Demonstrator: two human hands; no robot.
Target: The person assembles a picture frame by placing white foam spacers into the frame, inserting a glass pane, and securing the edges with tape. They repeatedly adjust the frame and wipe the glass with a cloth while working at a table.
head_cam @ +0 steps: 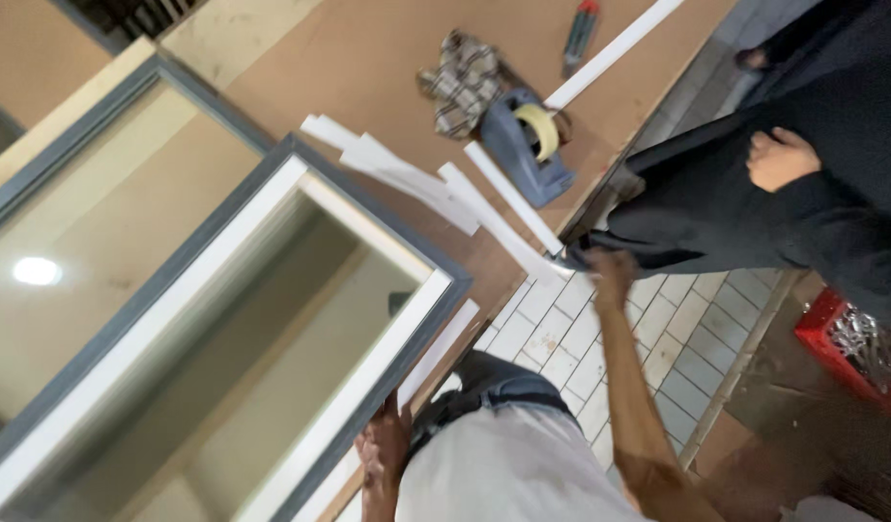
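Right now the left hand [383,447] grips the lower edge of the grey-framed window [272,319], fingers curled round the frame near its corner, touching it. That window lies flat on the brown worktable [368,58], w/ white inner trim & reflective glass; a ceiling light shows as a bright spot in a second pane to the left.

Right hand [610,266] is stretched out past the table edge, closed on the end of a long white strip [503,224] that runs diagonally back over the tabletop. Grip looks pinched, but blur hides the finger detail.

More white strips [397,172] lie loosely fanned just beside it, between the window corner & a blue tape dispenser [526,145] w/ a yellowish roll. Near the dispenser: a checked cloth [462,82] & a red-and-grey tool [579,34], plus another long white strip at the table's far edge.

Another person in dark clothes stands at the right, one fist [779,158] clenched, well apart from the strip. Tiled floor below; a red crate [847,343] at the right edge.
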